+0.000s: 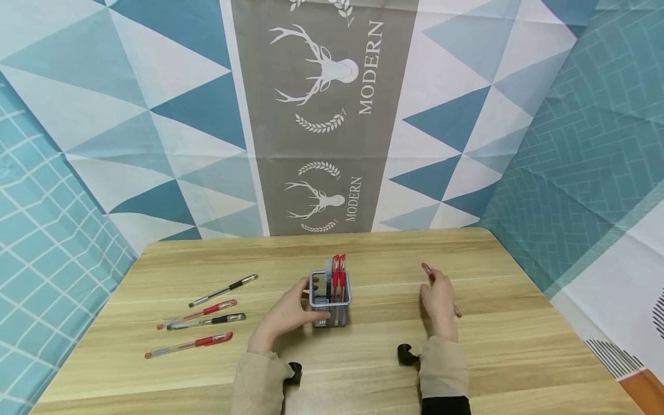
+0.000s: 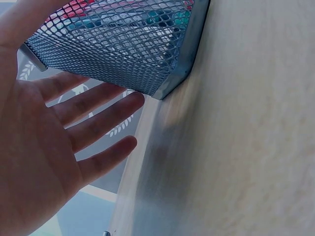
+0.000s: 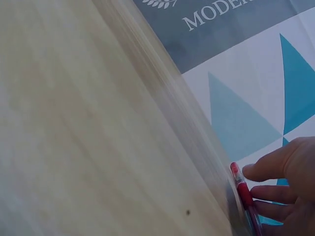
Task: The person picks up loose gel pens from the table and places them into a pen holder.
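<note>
A grey metal mesh pen holder (image 1: 330, 316) stands mid-table with two red-capped pens (image 1: 339, 276) upright in it. My left hand (image 1: 287, 314) holds it from the left, thumb across the front and fingers at the far side. In the left wrist view, those fingers (image 2: 106, 115) are stretched out beside the mesh (image 2: 123, 54). To the right, my right hand (image 1: 440, 297) is over a red gel pen (image 1: 457, 312) lying slantwise on the table. Seen from the right wrist, the fingertips touch the red pen (image 3: 244, 192), and the thumb stands slightly off it.
On the left of the table lie two black pens (image 1: 236, 285) and two red pens (image 1: 210, 340), side by side. The wooden table (image 1: 363, 369) backs onto a patterned cloth (image 1: 332, 138) with deer prints. More patterned cloth hangs at both sides.
</note>
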`<state>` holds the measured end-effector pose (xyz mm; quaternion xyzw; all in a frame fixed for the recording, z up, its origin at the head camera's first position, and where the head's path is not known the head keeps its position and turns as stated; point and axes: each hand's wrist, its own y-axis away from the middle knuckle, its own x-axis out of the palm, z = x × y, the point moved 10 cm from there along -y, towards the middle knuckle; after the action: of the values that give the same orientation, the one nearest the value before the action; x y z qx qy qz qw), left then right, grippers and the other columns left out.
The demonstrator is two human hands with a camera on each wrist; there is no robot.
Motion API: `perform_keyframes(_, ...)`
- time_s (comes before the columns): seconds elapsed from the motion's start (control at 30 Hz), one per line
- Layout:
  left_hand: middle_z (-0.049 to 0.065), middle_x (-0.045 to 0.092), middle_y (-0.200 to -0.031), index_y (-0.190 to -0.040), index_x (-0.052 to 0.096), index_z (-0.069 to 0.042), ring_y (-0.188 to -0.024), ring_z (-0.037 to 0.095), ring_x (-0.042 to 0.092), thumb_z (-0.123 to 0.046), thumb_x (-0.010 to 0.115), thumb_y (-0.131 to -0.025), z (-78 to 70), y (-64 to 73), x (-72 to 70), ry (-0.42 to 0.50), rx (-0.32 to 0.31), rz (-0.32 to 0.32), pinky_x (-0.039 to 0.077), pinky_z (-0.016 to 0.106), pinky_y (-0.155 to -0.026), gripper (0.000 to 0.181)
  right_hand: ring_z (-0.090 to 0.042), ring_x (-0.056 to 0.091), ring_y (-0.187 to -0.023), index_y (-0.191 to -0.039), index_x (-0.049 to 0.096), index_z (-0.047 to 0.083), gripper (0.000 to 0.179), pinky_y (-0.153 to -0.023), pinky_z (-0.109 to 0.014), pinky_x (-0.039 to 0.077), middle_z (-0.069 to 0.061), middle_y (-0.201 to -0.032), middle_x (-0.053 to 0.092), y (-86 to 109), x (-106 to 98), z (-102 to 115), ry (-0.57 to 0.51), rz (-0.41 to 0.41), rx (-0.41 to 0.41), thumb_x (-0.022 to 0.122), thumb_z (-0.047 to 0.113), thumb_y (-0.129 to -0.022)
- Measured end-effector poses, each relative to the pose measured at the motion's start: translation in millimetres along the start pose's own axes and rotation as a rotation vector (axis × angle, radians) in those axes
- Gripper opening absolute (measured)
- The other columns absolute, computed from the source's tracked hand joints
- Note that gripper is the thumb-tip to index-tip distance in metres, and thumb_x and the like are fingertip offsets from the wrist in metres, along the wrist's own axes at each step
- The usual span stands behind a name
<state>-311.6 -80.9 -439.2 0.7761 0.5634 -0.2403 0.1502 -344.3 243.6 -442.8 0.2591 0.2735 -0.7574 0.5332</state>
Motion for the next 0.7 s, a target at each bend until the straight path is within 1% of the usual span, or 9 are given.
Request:
perform_keyframes(0.13,0.005,0.058,-0.112,-0.13,0.039,-0.012,-0.104,0.023,0.055,-0.037,0.079,-0.067,0.7,0.3,-0.2,-0.008,-0.003,-0.002,0.044,0.043,-0.09,0.079,-0.045,0.046,-0.106,-0.124,0.044,-0.012,0.048,-0.089,-0.055,0.038,-0.033,-0.113,0.049,-1.0,-0.9,0.1,0.017,-0.023,-0.01,0.047,-0.005,-0.076)
perform_keyframes(0.27,0.005,0.058,-0.112,-0.13,0.039,-0.012,-0.104,0.023,0.055,-0.038,0.079,-0.067,0.9,0.3,-0.4,-0.007,-0.002,-0.002,0.044,0.044,-0.09,0.079,-0.042,0.049,-0.099,-0.117,0.049,-0.011,0.042,-0.083,-0.052,0.04,-0.03,-0.106,0.052,-1.2,-1.4,0.4,0.037,-0.048,-0.019,0.048,-0.006,-0.075)
perform_keyframes(0.53,0.005,0.058,-0.113,-0.129,0.04,-0.015,-0.106,0.024,0.055,-0.039,0.079,-0.066,0.3,0.4,-0.1,-0.003,-0.004,-0.002,0.043,0.042,-0.091,0.079,-0.039,0.054,-0.087,-0.111,0.054,-0.009,0.038,-0.073,-0.047,0.044,-0.027,-0.097,0.056,0.0,-1.7,4.5,0.069,-0.085,-0.036,0.049,-0.008,-0.074)
perform_keyframes(0.7,0.004,0.058,-0.112,-0.129,0.04,-0.015,-0.105,0.023,0.054,-0.04,0.079,-0.066,0.3,0.3,-0.5,0.005,-0.001,0.003,0.044,0.042,-0.089,0.078,-0.036,0.055,-0.08,-0.107,0.057,-0.008,0.034,-0.068,-0.046,0.045,-0.024,-0.09,0.057,1.7,-2.4,8.6,0.088,-0.104,-0.054,0.051,-0.008,-0.073)
